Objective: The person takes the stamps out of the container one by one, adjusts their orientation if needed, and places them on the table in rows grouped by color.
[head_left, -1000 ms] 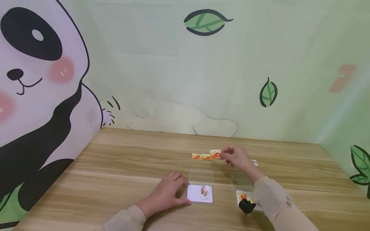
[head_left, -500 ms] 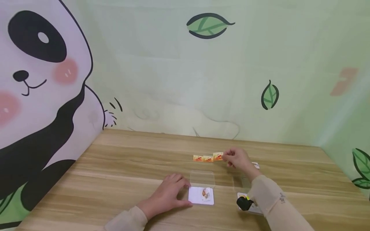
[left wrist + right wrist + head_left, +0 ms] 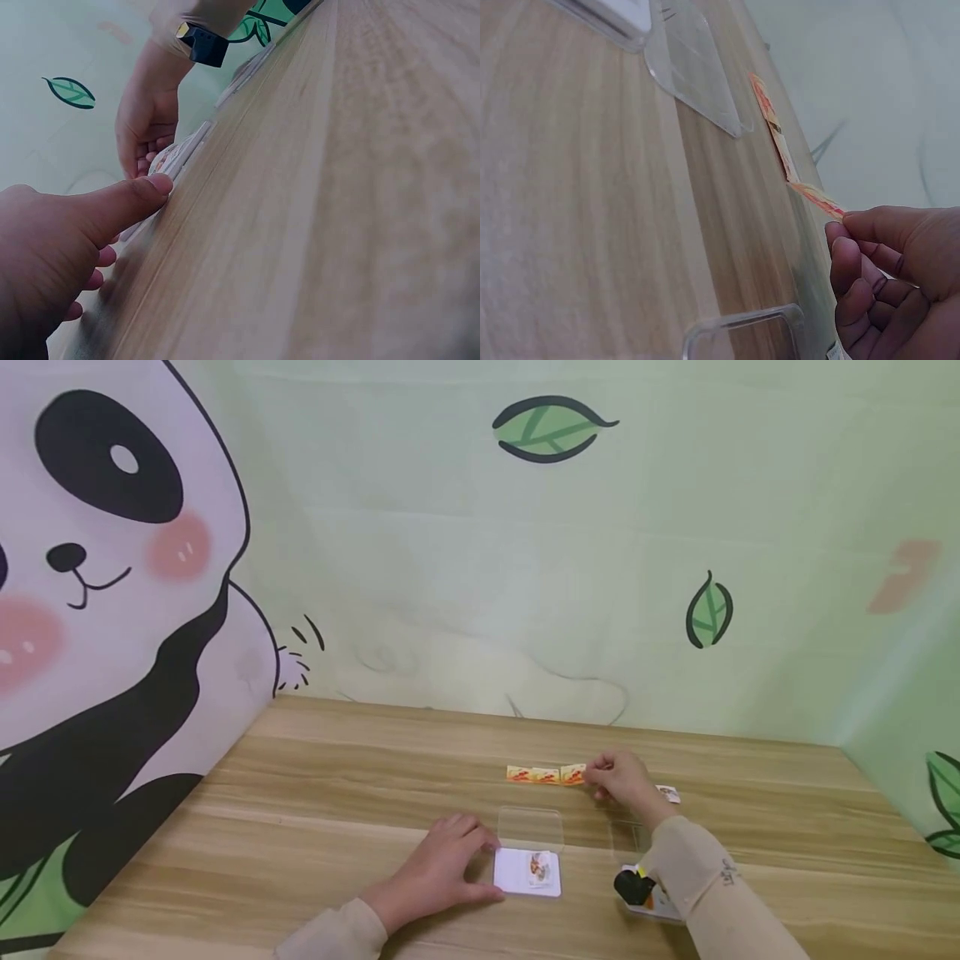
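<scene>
My right hand (image 3: 621, 778) pinches the right edge of an orange-and-yellow card (image 3: 572, 774) between thumb and forefinger; in the right wrist view this card (image 3: 817, 199) is tilted up off the table, its far end by the neighbouring card (image 3: 782, 152). Two similar cards (image 3: 533, 775) lie side by side to its left. My left hand (image 3: 442, 868) rests around the left side of a white case (image 3: 512, 871), thumb and fingers at its corners. A small picture card (image 3: 539, 869) lies in the case's right half, and its clear lid (image 3: 530, 828) is folded back.
A second case (image 3: 660, 906), with cards in it and a clear lid (image 3: 626, 839), is partly hidden by my right sleeve and black wrist camera (image 3: 633, 887). Another picture card (image 3: 668, 793) lies behind my right forearm. A printed cloth (image 3: 420, 568) stands behind the wooden table (image 3: 337, 777).
My right hand has lowered the pinched card into near alignment with the other two. The head view has shifted slightly; my left hand remains at the case.
</scene>
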The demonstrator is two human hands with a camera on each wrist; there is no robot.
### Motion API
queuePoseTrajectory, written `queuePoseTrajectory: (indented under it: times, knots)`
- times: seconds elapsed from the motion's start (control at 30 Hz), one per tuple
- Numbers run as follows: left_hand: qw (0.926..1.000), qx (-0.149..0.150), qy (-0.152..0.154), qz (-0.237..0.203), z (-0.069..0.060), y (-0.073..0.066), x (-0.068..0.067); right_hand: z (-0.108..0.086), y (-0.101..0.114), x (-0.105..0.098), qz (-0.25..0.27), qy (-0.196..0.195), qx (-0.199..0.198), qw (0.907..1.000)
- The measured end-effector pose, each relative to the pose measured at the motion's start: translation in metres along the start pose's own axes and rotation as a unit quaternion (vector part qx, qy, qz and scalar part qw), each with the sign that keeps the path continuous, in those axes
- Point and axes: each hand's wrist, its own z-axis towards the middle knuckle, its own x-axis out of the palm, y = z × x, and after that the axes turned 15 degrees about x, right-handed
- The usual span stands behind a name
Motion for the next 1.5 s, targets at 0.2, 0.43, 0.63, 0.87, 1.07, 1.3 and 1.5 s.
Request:
queuePoseTrajectory:
  times: [0.2,0.43,0.63,0.87,1.07,1.3,1.5]
  knots:
    - [1.0000,0.003,0.000,0.005,-0.0002,-0.0005,0.0000,0.0015,-0.0009,0.0032,-0.012,-0.006,0.014,0.9998]
    - [1.0000,0.002,0.003,0.008,-0.0005,0.0003,0.0007,0.0046,-0.0031,0.0052,-0.033,-0.022,0.014,0.9991]
    - [1.0000,-0.001,0.005,0.008,0.0001,0.0003,0.0002,0.0046,-0.0023,0.0044,-0.048,-0.031,0.008,0.9983]
    - [0.9999,0.002,0.002,0.011,0.0004,-0.0001,0.0002,0.0029,-0.0019,0.0038,-0.064,-0.043,0.001,0.9970]
    - [0.9999,0.004,0.000,0.013,0.0001,0.0003,0.0005,0.0010,-0.0018,0.0026,-0.070,-0.040,0.002,0.9967]
    - [1.0000,0.001,0.004,0.008,0.0005,0.0005,0.0003,0.0002,-0.0013,0.0005,-0.073,-0.042,0.001,0.9964]
    - [1.0000,0.001,0.000,0.009,0.0005,-0.0006,-0.0005,-0.0026,0.0012,-0.0024,-0.076,-0.041,-0.019,0.9961]
